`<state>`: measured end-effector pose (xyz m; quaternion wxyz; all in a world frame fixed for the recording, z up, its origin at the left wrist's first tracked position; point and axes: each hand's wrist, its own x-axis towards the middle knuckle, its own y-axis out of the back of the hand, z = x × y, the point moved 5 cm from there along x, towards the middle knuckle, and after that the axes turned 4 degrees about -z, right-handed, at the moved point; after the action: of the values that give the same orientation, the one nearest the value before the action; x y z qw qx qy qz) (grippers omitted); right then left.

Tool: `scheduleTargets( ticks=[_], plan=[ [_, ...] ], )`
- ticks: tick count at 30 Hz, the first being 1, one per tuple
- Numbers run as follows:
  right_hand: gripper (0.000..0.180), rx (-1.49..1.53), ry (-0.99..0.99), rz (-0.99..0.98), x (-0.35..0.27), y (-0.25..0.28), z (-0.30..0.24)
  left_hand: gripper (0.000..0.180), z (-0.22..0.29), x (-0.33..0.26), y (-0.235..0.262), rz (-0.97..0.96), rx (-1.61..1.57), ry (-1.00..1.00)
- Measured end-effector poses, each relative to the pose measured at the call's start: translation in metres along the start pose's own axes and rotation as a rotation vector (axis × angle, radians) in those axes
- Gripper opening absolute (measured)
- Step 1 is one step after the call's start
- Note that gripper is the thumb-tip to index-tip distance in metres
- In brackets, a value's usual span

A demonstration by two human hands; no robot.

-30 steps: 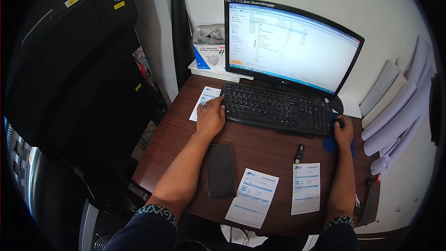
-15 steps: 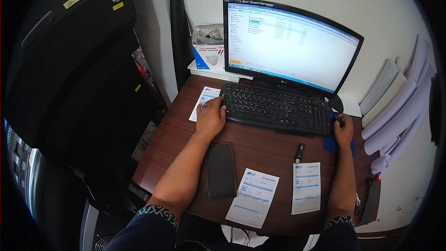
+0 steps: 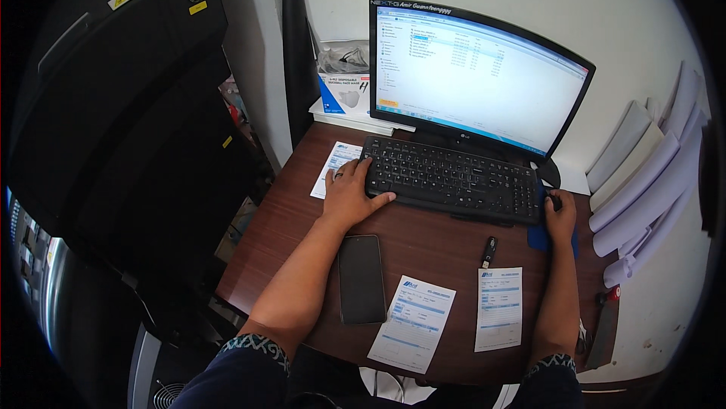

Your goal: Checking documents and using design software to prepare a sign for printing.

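My left hand lies at the left end of the black keyboard, fingertips on its edge keys and thumb stretched toward the front row. A ring shows on one finger. On the blue mouse pad my right hand is wrapped round a black computer mouse, mostly hidden under it. The lit monitor behind the keyboard shows a file list with one line highlighted. Partly under my left hand is a printed slip.
Nearer me lie a dark smartphone, two printed forms and a black USB stick. A face mask box stands back left. Paper rolls lean at the right wall. A large black machine fills the left.
My left thumb has swung out to the right, away from the fingers, along the keyboard's front edge. My right hand stays on the mouse. The whole view has shifted slightly.
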<state>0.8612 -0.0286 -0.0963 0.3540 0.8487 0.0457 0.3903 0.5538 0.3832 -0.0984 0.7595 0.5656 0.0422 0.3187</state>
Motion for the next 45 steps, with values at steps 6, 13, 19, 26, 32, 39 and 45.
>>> scheduleTargets(
  ticks=[6, 13, 19, 26, 32, 39, 45],
  plan=[
    [0.022, 0.019, 0.009, 0.006, 0.0, 0.001, -0.005, 0.097, 0.0, 0.0, 0.001, -0.015, -0.003, 0.009],
    [0.022, 0.025, 0.007, 0.011, 0.0, 0.002, -0.004, 0.096, 0.0, 0.0, 0.0, -0.022, -0.018, 0.007],
    [0.022, 0.001, 0.001, 0.008, -0.001, 0.002, -0.003, 0.096, -0.001, 0.0, 0.0, -0.014, -0.015, -0.001],
    [0.021, 0.033, -0.017, -0.002, 0.0, 0.001, -0.004, 0.096, 0.0, 0.0, 0.001, -0.021, -0.031, 0.001],
    [0.023, 0.037, -0.029, -0.006, 0.001, 0.001, -0.001, 0.096, 0.001, 0.0, 0.001, -0.017, -0.027, -0.004],
    [0.028, -0.003, -0.029, 0.002, -0.001, 0.0, -0.003, 0.094, -0.002, -0.001, 0.001, -0.004, -0.027, -0.009],
    [0.03, -0.011, -0.049, -0.009, -0.005, 0.0, 0.005, 0.09, 0.006, -0.005, 0.006, 0.123, 0.044, -0.072]
  ],
)
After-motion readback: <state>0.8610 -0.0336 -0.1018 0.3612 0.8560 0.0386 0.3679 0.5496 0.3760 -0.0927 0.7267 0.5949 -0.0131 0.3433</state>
